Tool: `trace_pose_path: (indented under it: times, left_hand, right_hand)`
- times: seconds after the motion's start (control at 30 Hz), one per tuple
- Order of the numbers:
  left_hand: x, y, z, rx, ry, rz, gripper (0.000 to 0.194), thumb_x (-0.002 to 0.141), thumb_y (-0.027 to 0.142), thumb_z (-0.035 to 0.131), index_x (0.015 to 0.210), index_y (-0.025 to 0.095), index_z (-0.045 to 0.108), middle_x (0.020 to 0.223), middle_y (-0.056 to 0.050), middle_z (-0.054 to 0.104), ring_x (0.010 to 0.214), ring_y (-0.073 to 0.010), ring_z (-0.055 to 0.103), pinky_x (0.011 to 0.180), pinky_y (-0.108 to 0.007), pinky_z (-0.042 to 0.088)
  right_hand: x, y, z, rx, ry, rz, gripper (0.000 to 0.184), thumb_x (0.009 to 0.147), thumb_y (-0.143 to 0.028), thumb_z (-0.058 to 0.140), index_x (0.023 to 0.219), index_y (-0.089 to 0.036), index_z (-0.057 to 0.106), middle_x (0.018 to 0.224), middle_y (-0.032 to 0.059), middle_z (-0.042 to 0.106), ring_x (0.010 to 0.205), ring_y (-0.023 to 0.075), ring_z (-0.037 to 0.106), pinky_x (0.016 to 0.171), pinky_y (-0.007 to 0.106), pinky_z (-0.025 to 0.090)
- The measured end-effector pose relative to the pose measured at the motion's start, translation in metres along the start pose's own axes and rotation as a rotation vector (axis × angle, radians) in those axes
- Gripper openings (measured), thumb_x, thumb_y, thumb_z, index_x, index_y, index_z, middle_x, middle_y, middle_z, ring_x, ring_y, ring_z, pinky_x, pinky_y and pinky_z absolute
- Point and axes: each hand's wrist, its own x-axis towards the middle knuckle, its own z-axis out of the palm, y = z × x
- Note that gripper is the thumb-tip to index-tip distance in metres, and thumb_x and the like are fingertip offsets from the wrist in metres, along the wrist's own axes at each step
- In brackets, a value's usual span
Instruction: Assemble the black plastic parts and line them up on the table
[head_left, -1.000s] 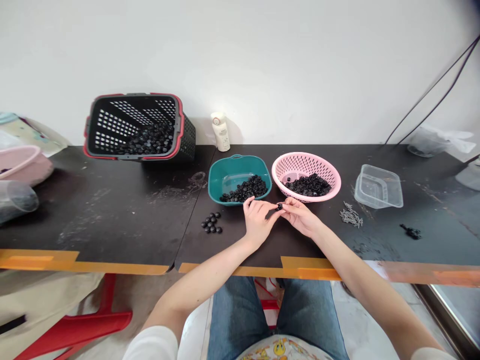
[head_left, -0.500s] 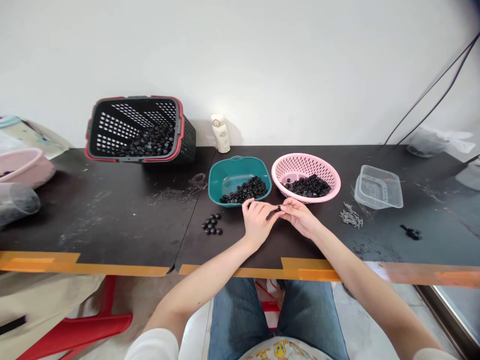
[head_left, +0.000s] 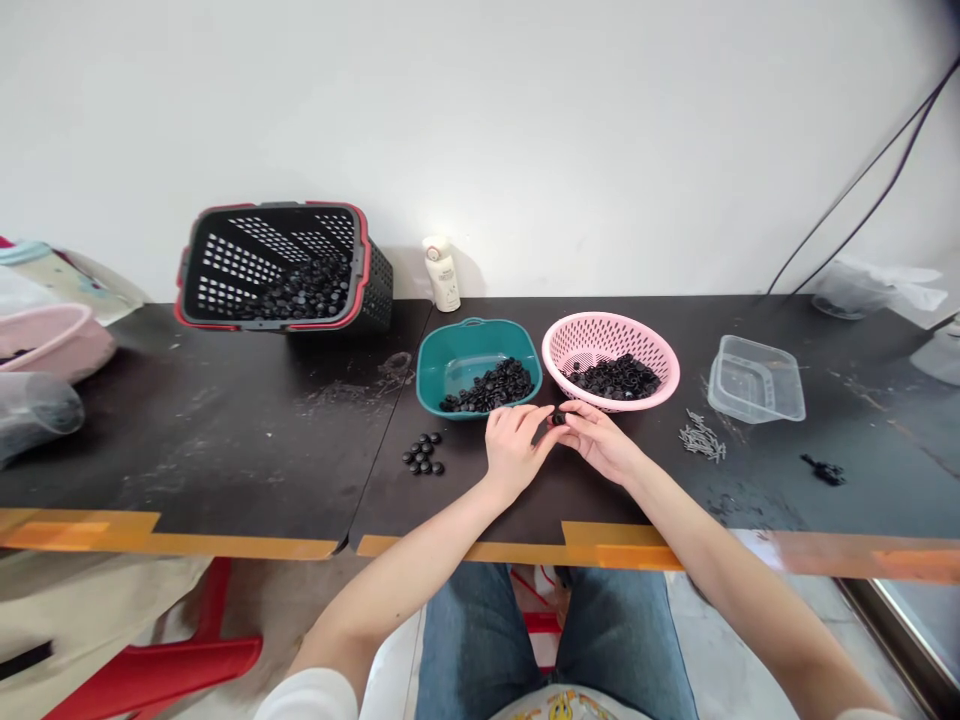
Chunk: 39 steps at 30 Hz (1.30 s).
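A: The grip?
B: Closed: left hand [head_left: 517,447] and right hand [head_left: 600,445] pinch a small black cap [head_left: 558,419] between them.
A: Changed?
B: The thin dark pin showing earlier is now hidden; can't tell if it's there.
A: Nearby?
B: Ahead of the grip, a teal tub [head_left: 465,345] and pink colander [head_left: 570,345]; left, about a dozen loose caps [head_left: 424,453].

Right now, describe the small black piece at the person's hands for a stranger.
Find the pink perforated basket on the black table. Just below its rim, the left hand and right hand meet. The small black piece between them is the only one held, not piled.
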Motion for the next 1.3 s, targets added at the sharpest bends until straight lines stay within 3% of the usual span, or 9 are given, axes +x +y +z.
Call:
trace_pose_path:
  times: [0.3, 0.53, 0.77, 1.3]
  left_hand:
    - [-0.003, 0.001, 0.002, -0.169, -0.071, -0.044, 0.024, 0.084, 0.034, 0.061, 0.102, 0.019, 0.067, 0.090, -0.005, 0.068, 0.081, -0.0132, 0.064, 0.073, -0.023, 0.053]
    - [-0.006, 0.002, 0.001, -0.212, -0.041, -0.041, 0.022, 0.083, 0.028, 0.062, 0.102, 0.019, 0.067, 0.090, -0.005, 0.069, 0.080, -0.0132, 0.065, 0.070, -0.023, 0.055]
    - [-0.006, 0.000, 0.002, -0.232, -0.026, -0.020, 0.020, 0.082, 0.029, 0.063, 0.098, 0.018, 0.067, 0.088, -0.005, 0.068, 0.079, -0.0140, 0.065, 0.070, -0.024, 0.055]
    - [-0.005, 0.002, 0.001, -0.219, 0.038, -0.017, 0.019, 0.082, 0.031, 0.064, 0.097, 0.019, 0.068, 0.083, -0.004, 0.067, 0.077, -0.0136, 0.063, 0.070, -0.026, 0.054]
  right_hand:
    - [-0.004, 0.000, 0.000, -0.030, -0.047, -0.079, 0.014, 0.074, -0.030, 0.074, 0.084, -0.024, 0.067, 0.084, -0.0009, 0.071, 0.075, 0.0136, 0.068, 0.073, 0.030, 0.056]
    - [-0.005, -0.003, 0.000, -0.271, 0.038, -0.249, 0.015, 0.071, -0.027, 0.075, 0.085, -0.023, 0.072, 0.078, 0.0012, 0.071, 0.069, 0.0148, 0.068, 0.067, 0.030, 0.059]
    - [-0.010, -0.004, 0.004, -0.411, 0.044, -0.390, 0.018, 0.070, -0.027, 0.076, 0.088, -0.026, 0.075, 0.082, 0.0025, 0.073, 0.068, 0.0162, 0.067, 0.067, 0.032, 0.059]
    - [-0.012, -0.004, 0.002, -0.383, -0.040, -0.306, 0.022, 0.076, -0.032, 0.070, 0.096, -0.025, 0.074, 0.091, 0.0044, 0.072, 0.072, 0.0171, 0.067, 0.071, 0.035, 0.059]
